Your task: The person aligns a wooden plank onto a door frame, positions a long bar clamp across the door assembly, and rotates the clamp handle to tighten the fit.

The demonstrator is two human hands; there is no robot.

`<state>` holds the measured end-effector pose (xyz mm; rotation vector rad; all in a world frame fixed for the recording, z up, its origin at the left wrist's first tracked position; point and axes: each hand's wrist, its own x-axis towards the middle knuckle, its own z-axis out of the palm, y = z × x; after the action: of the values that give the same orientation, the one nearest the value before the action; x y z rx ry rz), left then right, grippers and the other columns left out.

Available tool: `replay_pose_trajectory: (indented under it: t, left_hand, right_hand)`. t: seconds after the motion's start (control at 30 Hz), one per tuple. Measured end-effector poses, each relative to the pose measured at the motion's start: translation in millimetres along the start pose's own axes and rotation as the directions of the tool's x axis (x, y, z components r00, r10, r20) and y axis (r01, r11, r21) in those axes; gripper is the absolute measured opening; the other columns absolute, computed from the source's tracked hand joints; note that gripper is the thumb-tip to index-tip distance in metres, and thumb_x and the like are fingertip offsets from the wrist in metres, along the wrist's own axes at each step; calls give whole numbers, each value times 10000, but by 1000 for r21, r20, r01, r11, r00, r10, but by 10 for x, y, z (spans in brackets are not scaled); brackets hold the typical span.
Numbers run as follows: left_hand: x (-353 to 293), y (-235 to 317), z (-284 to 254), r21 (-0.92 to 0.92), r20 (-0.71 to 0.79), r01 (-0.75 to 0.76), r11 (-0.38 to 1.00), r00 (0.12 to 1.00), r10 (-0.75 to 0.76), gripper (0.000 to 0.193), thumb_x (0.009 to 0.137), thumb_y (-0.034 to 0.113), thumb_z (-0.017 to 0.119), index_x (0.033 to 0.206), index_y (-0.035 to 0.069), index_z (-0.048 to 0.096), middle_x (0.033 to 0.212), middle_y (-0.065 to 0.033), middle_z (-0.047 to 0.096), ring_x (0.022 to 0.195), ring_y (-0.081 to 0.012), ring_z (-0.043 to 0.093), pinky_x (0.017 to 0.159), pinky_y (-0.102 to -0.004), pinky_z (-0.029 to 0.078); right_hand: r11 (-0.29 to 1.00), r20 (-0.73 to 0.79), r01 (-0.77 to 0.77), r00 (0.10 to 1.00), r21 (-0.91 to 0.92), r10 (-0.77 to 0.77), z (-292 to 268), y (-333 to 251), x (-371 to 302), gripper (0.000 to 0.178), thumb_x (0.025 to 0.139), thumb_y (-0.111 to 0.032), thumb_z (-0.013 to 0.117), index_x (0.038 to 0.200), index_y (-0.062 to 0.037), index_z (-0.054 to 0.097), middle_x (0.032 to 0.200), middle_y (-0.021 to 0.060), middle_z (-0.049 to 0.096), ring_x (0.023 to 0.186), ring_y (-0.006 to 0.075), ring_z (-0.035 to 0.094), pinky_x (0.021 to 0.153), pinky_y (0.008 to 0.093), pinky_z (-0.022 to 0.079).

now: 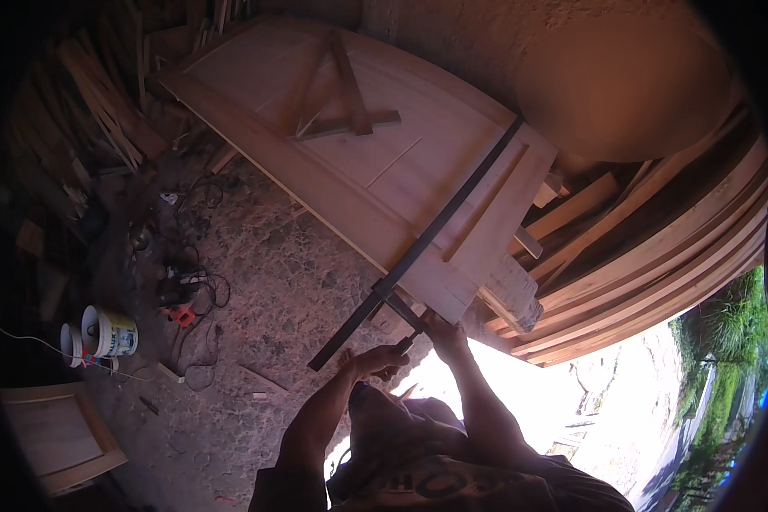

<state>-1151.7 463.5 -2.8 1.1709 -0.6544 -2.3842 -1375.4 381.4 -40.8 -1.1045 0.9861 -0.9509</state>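
Note:
A long dark bar clamp lies slantwise across a wooden panelled door. Its bar sticks out past the door's near edge, and the sliding jaw sits on that overhanging part. My left hand is closed around the clamp's screw handle, below the jaw. At the jaw's outer end, close to the door's near corner, is my right hand; its fingers are dark and partly hidden, so their grip does not show. Loose wooden strips joined in a triangle rest on the door's far part.
Stacked long boards stand at the right beside the door. White buckets, cords and a red power tool are on the rough floor at left. A small framed panel lies lower left. Timber offcuts lean at the far left.

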Motion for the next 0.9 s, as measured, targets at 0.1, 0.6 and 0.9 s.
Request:
replay_pose_trajectory:
  t: [0.1,0.6,0.9]
  left_hand:
    - [16,-166,-282,23,36,30,999,999,-31,268,883,320,743,836,139,552,614,36,463,476,-61,415,431,-229,309]
    - [99,-408,3,885,-352,34,465,702,619,327,866,333,736,922,48,587,778,-149,672,635,-269,653,643,-393,528]
    - [13,-30,-54,305,-132,28,952,991,13,280,859,315,744,885,69,615,650,-10,550,478,-125,499,469,-308,408]
  right_hand:
    - [950,-42,-76,995,303,93,285,-102,8,218,854,-131,688,1056,-118,606,1023,29,606,962,202,608,937,404,491]
    - [982,-98,-156,981,110,167,412,-447,-65,200,819,-81,729,955,-156,604,906,-49,588,853,121,588,909,402,504]
    - [918,-96,-120,981,377,168,191,13,12,180,822,-77,723,920,-153,592,870,-46,573,847,124,574,901,403,490]
